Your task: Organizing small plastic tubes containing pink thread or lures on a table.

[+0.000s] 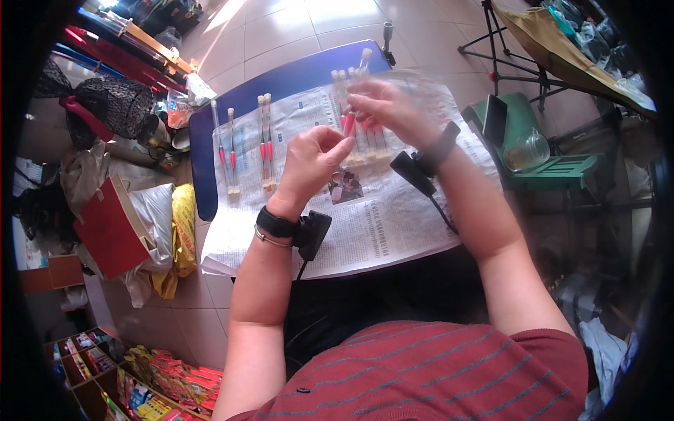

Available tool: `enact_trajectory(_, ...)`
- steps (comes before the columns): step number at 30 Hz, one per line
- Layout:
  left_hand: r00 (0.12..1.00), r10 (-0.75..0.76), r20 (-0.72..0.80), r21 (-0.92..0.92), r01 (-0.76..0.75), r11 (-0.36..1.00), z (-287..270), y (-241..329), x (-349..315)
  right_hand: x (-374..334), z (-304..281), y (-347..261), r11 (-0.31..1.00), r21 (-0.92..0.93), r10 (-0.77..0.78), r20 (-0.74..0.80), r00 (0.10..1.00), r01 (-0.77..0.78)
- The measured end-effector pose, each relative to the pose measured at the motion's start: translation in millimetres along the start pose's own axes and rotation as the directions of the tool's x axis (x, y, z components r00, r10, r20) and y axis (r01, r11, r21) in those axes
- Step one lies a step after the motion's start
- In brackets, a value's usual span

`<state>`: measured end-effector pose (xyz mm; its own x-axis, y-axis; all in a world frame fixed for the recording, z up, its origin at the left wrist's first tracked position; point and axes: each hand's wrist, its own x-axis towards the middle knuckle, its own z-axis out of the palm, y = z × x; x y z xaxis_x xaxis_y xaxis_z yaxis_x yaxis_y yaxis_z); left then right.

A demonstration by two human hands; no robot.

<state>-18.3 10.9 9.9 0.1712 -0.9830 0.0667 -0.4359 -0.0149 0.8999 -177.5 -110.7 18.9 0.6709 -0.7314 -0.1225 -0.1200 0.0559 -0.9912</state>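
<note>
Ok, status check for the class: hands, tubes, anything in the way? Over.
Left hand and right hand close together, grips unclear. Corked tubes with red pieces inside, mostly on newspaper. Right hand partly hides some tubes.

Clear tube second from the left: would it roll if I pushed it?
The clear tube would probably roll sideways: it looks round and lies on fairly flat newspaper. It's likely light, being slim and see-through with just a thin red piece inside. It seems stiff, since it lies straight, but I can't tell glass from plastic.
</note>
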Motion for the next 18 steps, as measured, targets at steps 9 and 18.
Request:
enact_trajectory(9,0.996,-0.081,0.028,-0.074,0.082,0.994,-2.5,6.2,1.1,-3.3,4.5,-5.8,0.993,0.107,0.03,0.084,0.996,-0.039)
enact_trajectory(18,0.998,-0.034,-0.049,0.005,0.034,0.999,2.2,7.6,0.1,-3.2,3.6,-5.2,0.998,0.064,-0.024,0.115,0.993,0.017)
